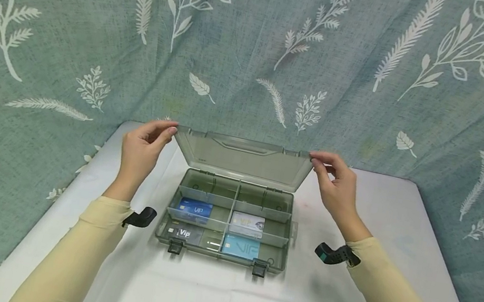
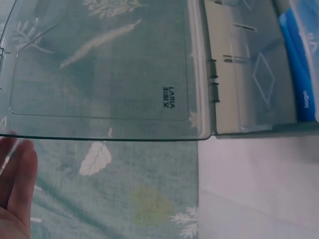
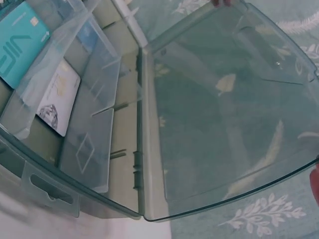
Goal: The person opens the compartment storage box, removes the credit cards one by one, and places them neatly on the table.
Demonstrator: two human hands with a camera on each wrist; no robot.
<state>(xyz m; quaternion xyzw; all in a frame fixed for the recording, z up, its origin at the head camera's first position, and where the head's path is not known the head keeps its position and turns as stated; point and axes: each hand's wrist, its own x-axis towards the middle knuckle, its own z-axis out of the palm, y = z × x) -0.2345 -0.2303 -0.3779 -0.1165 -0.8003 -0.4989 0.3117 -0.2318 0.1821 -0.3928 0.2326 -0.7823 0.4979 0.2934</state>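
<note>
A translucent grey-green plastic organizer box (image 1: 288, 257) lies on the table, its hinged lid (image 1: 245, 159) raised at the back. My left hand (image 1: 142, 150) pinches the lid's left front corner between thumb and fingers. At the opposite corner, my right hand (image 1: 336, 188) pinches it the same way. Inside, clear dividers (image 1: 261, 210) split the box into several compartments. A blue card (image 1: 195, 209) and a dark grey card (image 1: 185, 233) lie on the left side. On the right are a white card (image 1: 247, 223) and a turquoise card (image 1: 241, 247). Both back compartments hold no card.
Two latches hang at the box's front, a left latch (image 1: 175, 247) and a right latch (image 1: 259, 268). White cloth (image 1: 198, 298) covers the table. A green leaf-patterned curtain (image 1: 251, 40) rises close behind the lid and along both sides.
</note>
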